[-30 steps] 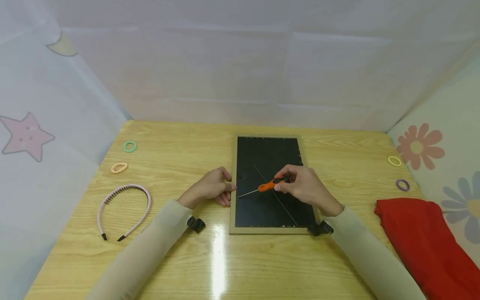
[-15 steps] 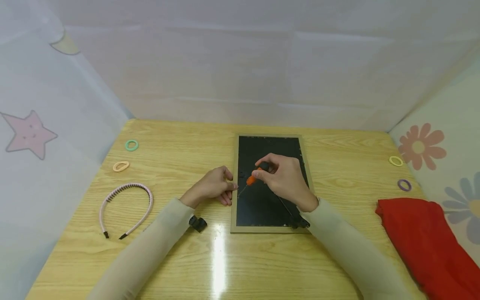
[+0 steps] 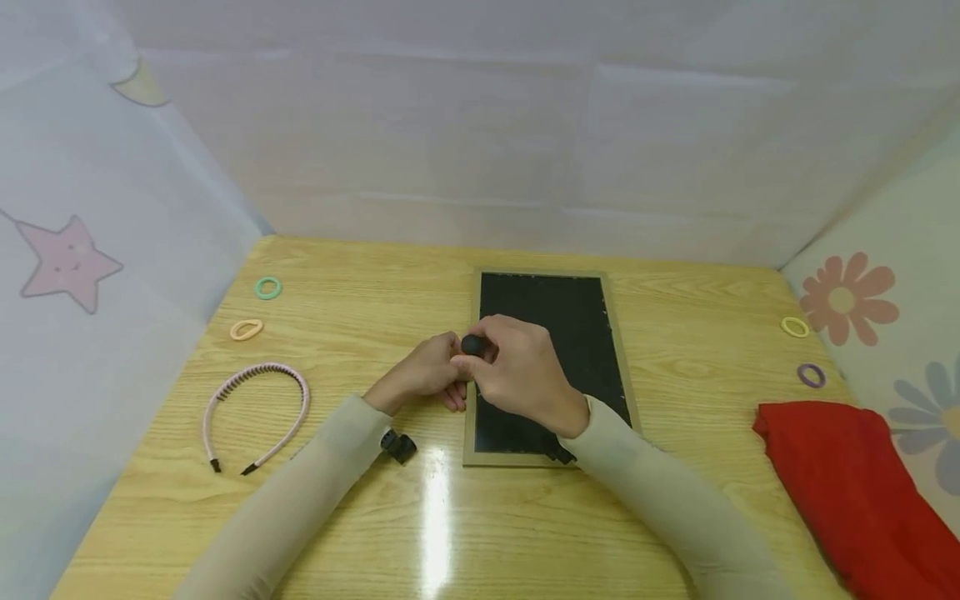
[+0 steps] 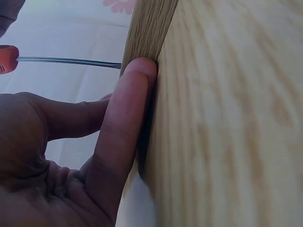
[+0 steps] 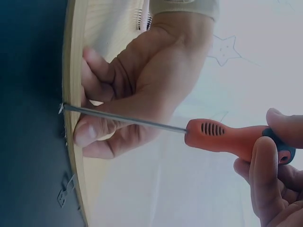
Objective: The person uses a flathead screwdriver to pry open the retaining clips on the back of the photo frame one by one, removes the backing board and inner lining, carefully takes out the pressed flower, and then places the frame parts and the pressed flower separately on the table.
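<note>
In the head view, the right hand [image 3: 521,371] covers all but the dark end of the screwdriver [image 3: 473,345], over the frame's [image 3: 472,429] 9 o'clock side. The right wrist view bares its shaft meeting the inner rim, right fingers clamped on the handle, and a metal hanger [image 5: 66,191] towards 6 o'clock. The left hand [image 3: 429,367] pinches the edge. In the left wrist view the handle is cut off, the tip hidden.

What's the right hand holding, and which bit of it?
The right hand holds a screwdriver, by the black back end of its orange handle.
</note>
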A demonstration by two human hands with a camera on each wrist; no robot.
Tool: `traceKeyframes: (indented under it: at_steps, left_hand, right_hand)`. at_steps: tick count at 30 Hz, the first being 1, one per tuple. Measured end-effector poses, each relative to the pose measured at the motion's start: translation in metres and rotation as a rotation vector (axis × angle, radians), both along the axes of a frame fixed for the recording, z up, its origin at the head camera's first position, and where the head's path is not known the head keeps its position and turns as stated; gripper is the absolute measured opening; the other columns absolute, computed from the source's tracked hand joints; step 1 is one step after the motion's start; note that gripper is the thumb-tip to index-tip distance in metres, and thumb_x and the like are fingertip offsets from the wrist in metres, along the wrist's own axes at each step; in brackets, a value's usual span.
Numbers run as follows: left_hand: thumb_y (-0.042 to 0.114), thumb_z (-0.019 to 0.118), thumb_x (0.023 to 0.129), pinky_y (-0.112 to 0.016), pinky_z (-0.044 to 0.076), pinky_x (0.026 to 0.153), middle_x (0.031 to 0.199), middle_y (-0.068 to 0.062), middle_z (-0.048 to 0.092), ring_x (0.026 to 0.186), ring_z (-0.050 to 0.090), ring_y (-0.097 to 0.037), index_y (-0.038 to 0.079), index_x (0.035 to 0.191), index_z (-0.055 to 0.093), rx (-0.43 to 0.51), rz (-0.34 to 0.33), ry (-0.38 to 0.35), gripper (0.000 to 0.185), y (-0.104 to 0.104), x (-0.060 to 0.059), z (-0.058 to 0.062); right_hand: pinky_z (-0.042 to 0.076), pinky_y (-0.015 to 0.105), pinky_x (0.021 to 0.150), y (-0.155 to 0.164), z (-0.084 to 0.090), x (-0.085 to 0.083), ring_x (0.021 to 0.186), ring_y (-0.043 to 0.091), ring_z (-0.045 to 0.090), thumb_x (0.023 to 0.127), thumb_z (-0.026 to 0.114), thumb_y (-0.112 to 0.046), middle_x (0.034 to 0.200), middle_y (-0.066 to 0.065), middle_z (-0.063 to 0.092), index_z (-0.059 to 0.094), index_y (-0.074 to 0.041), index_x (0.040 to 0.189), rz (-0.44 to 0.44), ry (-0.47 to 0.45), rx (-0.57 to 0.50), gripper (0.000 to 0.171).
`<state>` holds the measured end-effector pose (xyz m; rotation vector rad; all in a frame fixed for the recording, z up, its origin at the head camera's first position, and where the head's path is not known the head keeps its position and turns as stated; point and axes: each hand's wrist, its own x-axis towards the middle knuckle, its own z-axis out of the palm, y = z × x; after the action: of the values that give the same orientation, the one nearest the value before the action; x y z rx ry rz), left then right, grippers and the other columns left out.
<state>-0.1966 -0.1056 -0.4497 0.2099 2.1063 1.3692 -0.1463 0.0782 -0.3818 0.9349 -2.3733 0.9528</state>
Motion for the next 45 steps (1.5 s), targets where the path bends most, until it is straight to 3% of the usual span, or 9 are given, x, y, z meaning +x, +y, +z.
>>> traceKeyframes:
  at_steps: [5,9,16,20,24,29,33,40,45]
  left_hand:
    - [0.017,0.056,0.103,-0.039,0.064,0.053,0.064,-0.012,0.067,0.053,0.071,-0.024,0.000,0.095,0.058,0.006,-0.033,0.035,0.019,-0.001,0.000,0.000]
    - [0.015,0.058,0.102,-0.039,0.064,0.054,0.066,-0.013,0.067,0.053,0.071,-0.023,-0.001,0.097,0.056,-0.001,-0.014,0.015,0.017,-0.001,-0.001,-0.002]
    - [0.012,0.064,0.100,-0.039,0.065,0.057,0.075,-0.016,0.069,0.056,0.072,-0.024,0.002,0.116,0.046,-0.031,0.013,-0.035,0.026,0.000,-0.002,-0.001]
    - [0.016,0.067,0.098,-0.038,0.064,0.057,0.077,-0.016,0.070,0.057,0.072,-0.023,0.003,0.120,0.046,-0.043,0.000,-0.035,0.033,-0.001,-0.003,0.001]
    - [0.019,0.068,0.097,-0.037,0.064,0.056,0.078,-0.015,0.072,0.058,0.072,-0.024,0.003,0.119,0.051,-0.072,-0.009,0.013,0.032,-0.004,-0.008,0.006]
    - [0.022,0.067,0.097,-0.034,0.065,0.060,0.087,-0.013,0.075,0.064,0.073,-0.022,0.001,0.127,0.056,-0.150,0.050,0.139,0.039,-0.004,-0.028,0.012]
    - [0.026,0.068,0.097,-0.030,0.064,0.062,0.089,-0.012,0.074,0.063,0.070,-0.019,0.000,0.141,0.050,-0.226,0.097,0.225,0.055,0.002,-0.051,0.014]
    - [0.020,0.072,0.094,-0.029,0.064,0.062,0.086,-0.011,0.072,0.063,0.071,-0.018,-0.006,0.147,0.043,-0.294,0.090,0.219,0.066,0.009,-0.067,0.007]
    - [0.017,0.072,0.094,-0.029,0.064,0.066,0.086,-0.011,0.072,0.064,0.073,-0.019,-0.006,0.146,0.041,-0.332,0.090,0.224,0.065,0.004,-0.058,0.006]
  right_hand:
    - [0.052,0.017,0.056,-0.005,-0.001,0.001,0.062,0.007,0.060,0.086,0.082,-0.025,0.082,0.003,0.069,0.073,-0.006,0.096,0.006,0.060,0.010,0.024]
    - [0.053,0.017,0.056,-0.003,0.000,0.000,0.063,0.007,0.060,0.087,0.082,-0.026,0.081,0.003,0.069,0.073,-0.006,0.097,0.005,0.026,0.023,0.024]
    - [0.050,0.021,0.050,0.016,0.008,-0.014,0.059,0.003,0.059,0.088,0.081,-0.030,0.073,-0.005,0.068,0.074,-0.013,0.101,-0.051,-0.306,-0.020,0.023]
    - [0.053,0.029,0.050,0.033,0.006,-0.026,0.061,0.012,0.066,0.090,0.079,-0.032,0.074,0.000,0.073,0.074,-0.016,0.106,-0.082,-0.470,-0.056,0.023]
    - [0.063,0.038,0.063,0.056,0.000,-0.039,0.071,0.026,0.072,0.092,0.076,-0.027,0.091,0.008,0.076,0.073,-0.012,0.111,-0.056,-0.627,-0.214,0.025]
    - [0.065,0.029,0.075,0.096,-0.008,-0.063,0.079,0.016,0.073,0.095,0.072,-0.014,0.101,0.003,0.071,0.067,-0.004,0.117,-0.021,-0.801,-0.532,0.025]
    - [0.064,0.024,0.080,0.125,-0.016,-0.087,0.086,0.014,0.074,0.096,0.069,-0.009,0.108,0.005,0.066,0.060,0.003,0.124,0.021,-0.883,-0.657,0.031]
    - [0.062,0.031,0.094,0.139,-0.041,-0.111,0.097,0.011,0.075,0.098,0.066,-0.007,0.147,0.023,0.047,0.053,0.010,0.138,-0.010,-1.016,-0.504,0.046]
    - [0.059,0.042,0.100,0.132,-0.048,-0.111,0.107,0.025,0.074,0.097,0.068,-0.010,0.137,0.024,0.059,0.060,-0.001,0.137,-0.052,-1.010,-0.328,0.042]
